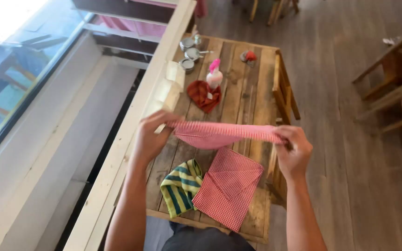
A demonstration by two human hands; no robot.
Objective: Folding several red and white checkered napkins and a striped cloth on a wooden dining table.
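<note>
a long wooden table (252,93) stands beside a white ledge (136,121). above it a red checked cloth (219,134) is stretched in the air, the left hand (149,139) pinching one end and the right hand (295,151) the other, fingers clenched on the fabric. on the table lie a folded red checked cloth (229,188), a green striped cloth (180,187), a dark red cloth (204,95), a pink-capped bottle (214,76) and metal cups (189,51).

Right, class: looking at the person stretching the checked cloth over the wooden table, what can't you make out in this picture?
Head view:
- Held checked cloth: ends hidden inside left hand and right hand.
- Metal cups: contents too small.
- Striped cloth: partly covered by folded checked cloth.
- Chair: cut off at right edge.
</note>
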